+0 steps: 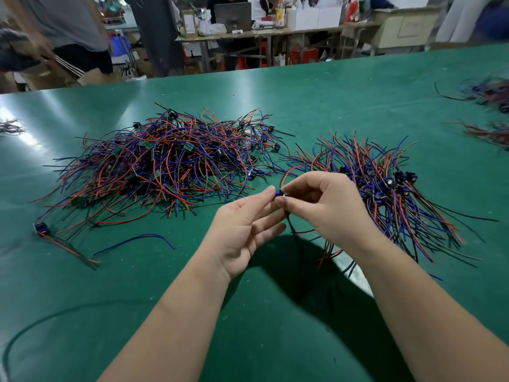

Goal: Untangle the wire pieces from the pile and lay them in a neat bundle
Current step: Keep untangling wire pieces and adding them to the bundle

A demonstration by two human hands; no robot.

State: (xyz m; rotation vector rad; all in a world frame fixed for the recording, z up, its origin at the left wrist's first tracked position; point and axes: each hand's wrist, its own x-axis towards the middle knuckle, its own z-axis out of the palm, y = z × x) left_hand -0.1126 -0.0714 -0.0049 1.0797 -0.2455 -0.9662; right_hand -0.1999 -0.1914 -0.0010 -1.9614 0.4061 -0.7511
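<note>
Head view: at mid-frame, the left hand (242, 230) and right hand (322, 205) each pinch one small blue-and-black connector wire piece (278, 193) above the green table (82, 326), and its red and black leads hang down. The tangled red, blue and black wire pile (170, 166) lies centre left. The aligned bundle (391, 194) lies centre right, just behind the right hand. Bare green surface fills the lower frame.
</note>
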